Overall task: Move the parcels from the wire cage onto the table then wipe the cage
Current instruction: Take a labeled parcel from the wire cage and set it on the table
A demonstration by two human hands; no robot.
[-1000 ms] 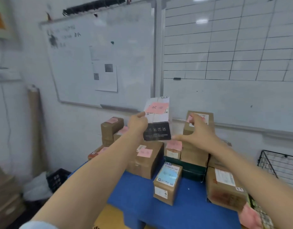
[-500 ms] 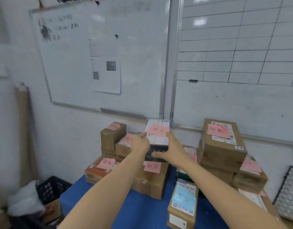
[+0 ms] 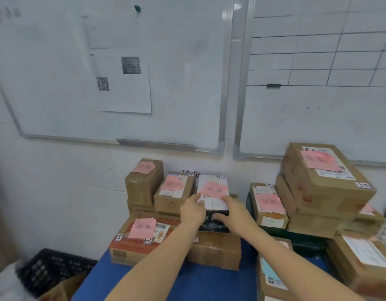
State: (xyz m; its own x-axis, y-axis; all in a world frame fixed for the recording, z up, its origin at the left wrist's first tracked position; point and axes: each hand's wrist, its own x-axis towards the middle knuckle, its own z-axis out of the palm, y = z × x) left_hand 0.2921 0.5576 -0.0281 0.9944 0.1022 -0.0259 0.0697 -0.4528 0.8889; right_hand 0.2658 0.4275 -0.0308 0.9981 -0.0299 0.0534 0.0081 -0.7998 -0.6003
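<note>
Left hand (image 3: 193, 210) and right hand (image 3: 233, 211) grip a white-topped parcel (image 3: 213, 187) by its sides. It sits atop a brown box (image 3: 216, 250) on the blue counter (image 3: 187, 283). Likely the placing step; next — let go, fetch another.

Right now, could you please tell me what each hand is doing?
Left hand: grips the white box.
Right hand: grips the same box.

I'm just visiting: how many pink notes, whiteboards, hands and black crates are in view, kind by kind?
Pink paper sticky notes: 7, the rightmost half hidden
White wall-mounted whiteboards: 2
Bare hands, left and right, both holding the white-and-black parcel: 2
Black plastic crate: 1
Total: 12
</note>
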